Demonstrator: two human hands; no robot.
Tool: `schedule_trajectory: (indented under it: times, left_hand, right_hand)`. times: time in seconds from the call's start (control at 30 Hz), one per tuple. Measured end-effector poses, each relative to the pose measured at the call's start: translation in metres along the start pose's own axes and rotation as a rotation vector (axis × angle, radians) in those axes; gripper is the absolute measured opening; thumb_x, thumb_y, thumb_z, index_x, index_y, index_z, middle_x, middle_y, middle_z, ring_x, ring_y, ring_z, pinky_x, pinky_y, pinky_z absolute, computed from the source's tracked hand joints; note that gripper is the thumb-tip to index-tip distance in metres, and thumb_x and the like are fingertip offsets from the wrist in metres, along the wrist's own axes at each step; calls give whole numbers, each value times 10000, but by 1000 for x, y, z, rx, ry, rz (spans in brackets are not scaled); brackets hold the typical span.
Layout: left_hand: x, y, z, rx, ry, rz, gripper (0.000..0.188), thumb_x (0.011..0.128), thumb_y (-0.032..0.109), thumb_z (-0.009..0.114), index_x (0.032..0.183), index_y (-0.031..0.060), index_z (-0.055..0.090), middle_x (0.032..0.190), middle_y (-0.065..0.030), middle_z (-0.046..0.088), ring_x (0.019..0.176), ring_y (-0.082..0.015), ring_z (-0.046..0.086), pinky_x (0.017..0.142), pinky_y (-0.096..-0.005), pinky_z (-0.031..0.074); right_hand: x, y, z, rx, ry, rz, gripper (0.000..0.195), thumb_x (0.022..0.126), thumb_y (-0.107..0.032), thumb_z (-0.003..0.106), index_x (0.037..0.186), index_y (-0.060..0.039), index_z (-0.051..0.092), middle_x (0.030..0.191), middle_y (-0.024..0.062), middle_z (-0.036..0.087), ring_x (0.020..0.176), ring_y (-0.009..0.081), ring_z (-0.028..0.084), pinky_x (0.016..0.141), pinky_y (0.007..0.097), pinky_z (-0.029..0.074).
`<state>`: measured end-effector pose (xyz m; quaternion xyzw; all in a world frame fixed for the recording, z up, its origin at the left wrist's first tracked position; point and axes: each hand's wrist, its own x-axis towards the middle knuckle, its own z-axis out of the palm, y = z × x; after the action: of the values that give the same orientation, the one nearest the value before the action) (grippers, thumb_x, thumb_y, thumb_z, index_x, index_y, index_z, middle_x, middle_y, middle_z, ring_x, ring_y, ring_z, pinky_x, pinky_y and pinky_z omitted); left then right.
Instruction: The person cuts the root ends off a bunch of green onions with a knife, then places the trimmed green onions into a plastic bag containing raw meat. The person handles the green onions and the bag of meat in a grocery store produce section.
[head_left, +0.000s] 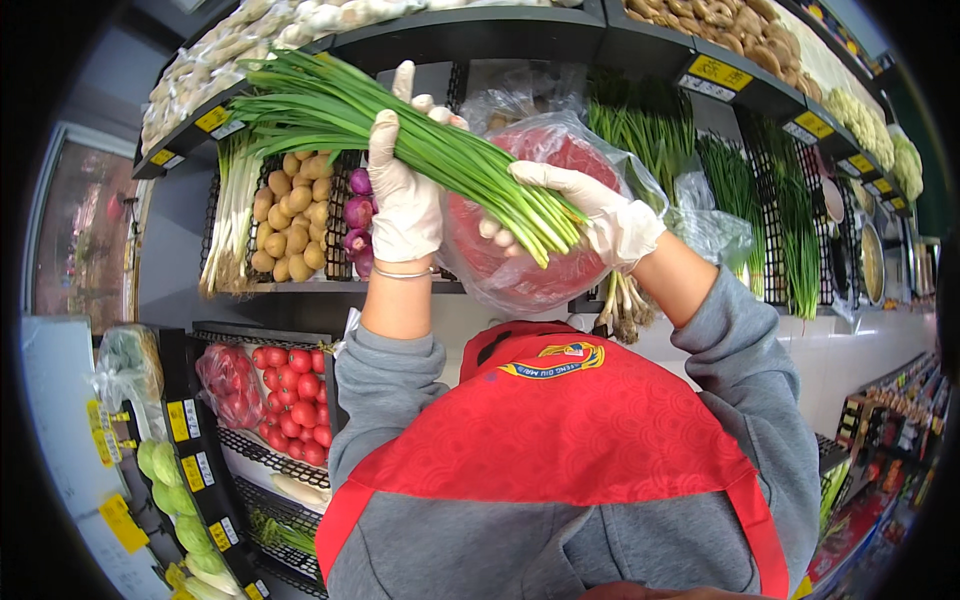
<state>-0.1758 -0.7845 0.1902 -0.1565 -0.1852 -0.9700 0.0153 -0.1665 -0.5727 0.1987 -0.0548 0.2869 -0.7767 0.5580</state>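
Note:
A bunch of long flat green leaves, which look like garlic chives (442, 154), lies slantwise across both white-gloved hands. My left hand (405, 187) supports its middle, with the thumb over the stems and the fingers behind. Around the pale cut ends closes my right hand (592, 210), thumb on top and fingertips showing underneath. Below the bunch is a round red basin or stool top (525, 277), wrapped in clear plastic; which of the two I cannot tell. My sleeves are grey and a red apron (555, 435) covers my front.
Beyond my hands, shelf bins hold leeks (232, 217), potatoes (292, 217), red onions (358, 210) and green onions (637, 142). An upper shelf edge (480, 37) carries mushrooms (735, 34) and bagged goods. Tomatoes (296, 401) and green cabbages or lettuces (176, 487) stand at lower left.

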Motion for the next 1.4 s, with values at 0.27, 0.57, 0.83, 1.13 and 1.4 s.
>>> schedule_trajectory:
  times: [0.27,0.57,0.83,1.13,1.4]
  left_hand:
    - [18,6,-11,95,19,51,571,883,223,659,1407,75,487,1140,-84,621,1070,-250,591,972,-478,476]
    - [12,4,-23,33,78,58,557,849,170,694,1369,54,529,978,-15,571,968,-187,576,1094,-476,370]
    - [6,0,-18,-12,17,143,444,815,96,688,1246,56,586,880,5,542,855,-155,559,1004,-425,416]
    - [6,3,-10,-78,-91,97,384,819,81,630,1179,99,497,774,30,393,753,-129,459,1012,-432,411]
    - [10,11,-4,-13,-120,121,433,775,64,692,1159,115,499,801,33,523,790,-134,544,1020,-426,379]
  right_hand:
    - [-49,2,-13,-663,425,-546,536,1018,-334,550,1442,-23,447,1377,97,542,1233,237,550,1043,365,440]
    - [-52,9,-9,-1169,635,-662,163,904,-101,718,1029,2,711,970,50,649,835,96,617,739,245,510]
    - [-33,21,-27,-628,503,-618,144,873,-120,743,881,21,711,827,49,704,781,103,636,740,271,516]
    - [-32,6,-35,-564,428,-245,104,865,-115,746,862,-12,734,825,22,698,730,73,599,666,220,477]
    - [-33,14,-43,-1115,576,-509,113,867,-141,720,861,-32,689,814,69,697,730,181,638,676,304,503]
